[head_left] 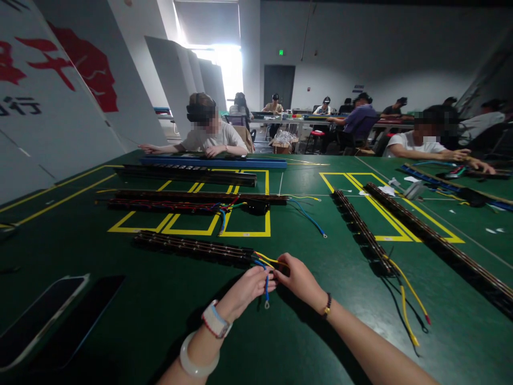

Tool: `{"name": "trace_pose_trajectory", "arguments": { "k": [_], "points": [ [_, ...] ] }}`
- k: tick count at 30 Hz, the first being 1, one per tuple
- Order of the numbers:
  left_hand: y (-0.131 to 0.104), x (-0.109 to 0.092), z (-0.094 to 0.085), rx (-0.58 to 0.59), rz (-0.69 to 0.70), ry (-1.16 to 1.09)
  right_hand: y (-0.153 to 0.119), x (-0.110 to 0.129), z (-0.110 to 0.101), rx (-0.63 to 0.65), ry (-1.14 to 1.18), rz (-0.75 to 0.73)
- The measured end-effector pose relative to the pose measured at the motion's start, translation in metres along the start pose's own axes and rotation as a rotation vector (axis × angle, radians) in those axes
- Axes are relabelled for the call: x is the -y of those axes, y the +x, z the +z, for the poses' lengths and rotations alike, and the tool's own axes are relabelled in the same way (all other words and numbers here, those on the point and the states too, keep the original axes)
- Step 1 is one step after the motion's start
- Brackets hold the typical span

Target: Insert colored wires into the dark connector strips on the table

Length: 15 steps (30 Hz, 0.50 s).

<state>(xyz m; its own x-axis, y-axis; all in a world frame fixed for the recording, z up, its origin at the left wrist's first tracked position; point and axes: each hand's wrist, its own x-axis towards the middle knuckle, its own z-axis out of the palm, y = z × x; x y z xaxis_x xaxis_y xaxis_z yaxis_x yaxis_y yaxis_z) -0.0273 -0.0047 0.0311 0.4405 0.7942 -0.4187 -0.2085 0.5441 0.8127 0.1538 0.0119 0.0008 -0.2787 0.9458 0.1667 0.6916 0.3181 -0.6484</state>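
Head view: so my left hand [256, 283] and right hand [298, 275] are nearly closed, fingers pinching the blue and yellow wires [269, 263] at the right end of the nearest black strip [194, 248], which lies on the green table [168, 321], left of centre.

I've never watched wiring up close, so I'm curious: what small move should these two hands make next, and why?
Probably the left hand should ease the blue wire aside. It hangs down across that hand's fingers, its ring end free, while the yellow wires run toward the right hand; parting the colours would likely make them easier to handle.
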Motion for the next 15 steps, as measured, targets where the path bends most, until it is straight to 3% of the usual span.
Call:
{"name": "trace_pose_trajectory", "arguments": {
  "k": [9,15],
  "points": [
    [0.010,0.009,-0.001,-0.142,0.129,0.293,-0.002,0.004,-0.001,0.086,0.188,0.023],
    [0.009,0.008,0.002,-0.134,0.079,0.149,0.000,0.004,-0.002,-0.067,0.132,-0.031]
  ]
}}
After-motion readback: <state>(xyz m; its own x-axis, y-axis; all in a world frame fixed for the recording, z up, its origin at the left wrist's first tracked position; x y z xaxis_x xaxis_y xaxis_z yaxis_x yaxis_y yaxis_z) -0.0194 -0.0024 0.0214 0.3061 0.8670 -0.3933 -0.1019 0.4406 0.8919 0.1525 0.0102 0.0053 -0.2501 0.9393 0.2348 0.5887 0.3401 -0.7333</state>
